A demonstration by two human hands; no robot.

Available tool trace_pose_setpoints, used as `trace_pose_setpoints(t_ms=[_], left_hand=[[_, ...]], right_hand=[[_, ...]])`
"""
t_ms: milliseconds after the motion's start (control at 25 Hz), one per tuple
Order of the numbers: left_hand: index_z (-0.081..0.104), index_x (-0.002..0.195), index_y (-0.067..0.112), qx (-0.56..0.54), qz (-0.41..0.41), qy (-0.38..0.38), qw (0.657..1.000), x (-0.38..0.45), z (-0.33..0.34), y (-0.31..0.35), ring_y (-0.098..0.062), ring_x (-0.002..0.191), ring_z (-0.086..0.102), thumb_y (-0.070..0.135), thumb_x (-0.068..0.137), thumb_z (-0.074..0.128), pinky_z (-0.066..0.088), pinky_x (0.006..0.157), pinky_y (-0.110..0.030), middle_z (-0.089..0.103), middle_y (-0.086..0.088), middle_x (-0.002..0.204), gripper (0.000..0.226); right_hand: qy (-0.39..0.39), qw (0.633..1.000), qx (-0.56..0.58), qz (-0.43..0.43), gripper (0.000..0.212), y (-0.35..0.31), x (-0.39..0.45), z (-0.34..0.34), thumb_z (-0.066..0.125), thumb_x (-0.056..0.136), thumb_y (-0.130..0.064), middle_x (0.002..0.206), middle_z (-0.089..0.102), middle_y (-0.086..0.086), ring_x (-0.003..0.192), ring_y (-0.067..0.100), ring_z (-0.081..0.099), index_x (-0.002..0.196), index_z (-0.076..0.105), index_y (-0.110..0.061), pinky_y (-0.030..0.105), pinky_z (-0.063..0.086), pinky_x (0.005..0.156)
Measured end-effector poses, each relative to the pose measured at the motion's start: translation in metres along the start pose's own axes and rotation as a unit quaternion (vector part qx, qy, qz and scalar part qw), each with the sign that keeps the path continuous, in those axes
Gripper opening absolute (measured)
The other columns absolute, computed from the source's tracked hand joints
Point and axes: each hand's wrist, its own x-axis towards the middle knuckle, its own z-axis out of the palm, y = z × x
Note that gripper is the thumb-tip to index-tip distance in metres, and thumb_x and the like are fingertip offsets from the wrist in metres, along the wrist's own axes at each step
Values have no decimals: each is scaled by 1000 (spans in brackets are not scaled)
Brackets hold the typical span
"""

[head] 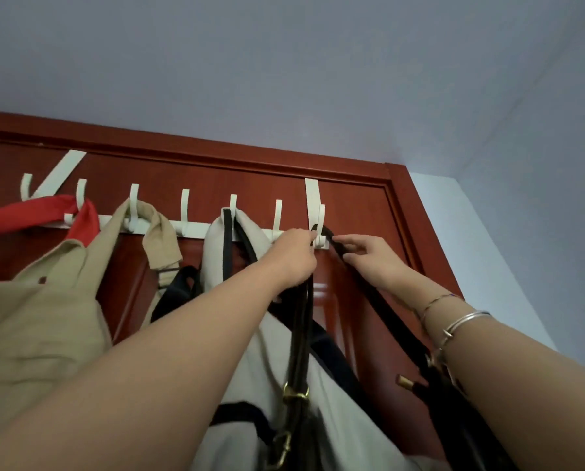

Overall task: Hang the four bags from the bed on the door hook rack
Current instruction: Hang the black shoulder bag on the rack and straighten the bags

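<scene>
Both hands are up at the rightmost hook [321, 220] of the rack [196, 229], each pinched narrow on the black strap [379, 300]: the left hand [296, 254] holds it just left of the hook, the right hand [369, 256] just right of it and a little lower, with the strap's loop arched over the hook between them. From the left grip the strap drops straight down past brass buckles [296, 394]; from the right grip it slants down to the black bag [464, 413] hanging below the right forearm, its body mostly cut off at the frame edge. The risk, as I judge it, is that the loop sits only on the hook's tip: if either hand lets go before the strap is seated in the bend, the bag's weight could drag it off the end, and that hook is the last on the rack, so there is nothing beyond it to catch it. The strap also runs close against the white bag [318, 385] left of the grips, so a buckle may snag it. Further left hang the tan bag [46, 317] and a red bag [29, 215]. No bag's inside shows, so contents cannot be told
</scene>
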Motion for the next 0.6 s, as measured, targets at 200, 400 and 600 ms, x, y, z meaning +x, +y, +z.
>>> trace_pose_setpoints(t_ms=[200,400,600], left_hand=[[49,135,15,-63,-9,62,996,-89,-20,-3,-23,102,62,10,94,37,44,76,-19,64,-12,123,42],[44,129,13,20,-166,199,966,-172,-64,-24,-28,122,47,26,85,53,38,105,-42,51,-9,132,47],[45,131,5,-121,-376,61,917,-247,-68,-41,-32,122,51,29,73,72,43,103,-44,52,-14,135,69]], right_hand=[[67,995,-54,-59,47,-14,-66,17,43,85,-2,141,51,9,132,24,44,130,55,-11,29,30,109],[31,993,35,-110,34,-58,-141,43,44,80,-5,116,61,2,112,20,54,104,64,-16,39,43,98],[-131,963,-148,-184,35,-91,-197,74,51,80,-18,121,58,4,123,23,46,114,58,-18,35,34,101]])
